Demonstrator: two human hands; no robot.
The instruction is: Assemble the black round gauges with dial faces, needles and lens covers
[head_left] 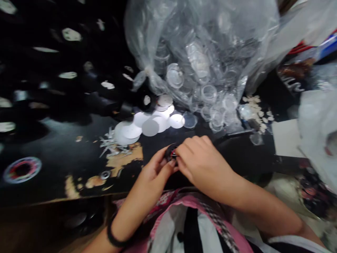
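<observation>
Both hands meet over the near edge of the black table. A small black round part (171, 151) with red and white marks inside is held between the thumb and fingers of my left hand (155, 172). My right hand (201, 160) is closed, its fingertips pressed to the right side of that part. Its fingers hide much of the part, so anything small pinched there cannot be made out. Just beyond the hands lie white discs (150, 127), a white ring-like cap (177, 121) and a clear round lid (190, 120).
A big clear plastic bag (202, 31) spills clear round cups (209, 93) at the back. Small cream pieces (254, 105) lie to its right. Thin silver pins (109, 142), a metal ring (105, 174) and a printed ring (22, 170) are on the left. Black pieces (102, 109) heap up behind.
</observation>
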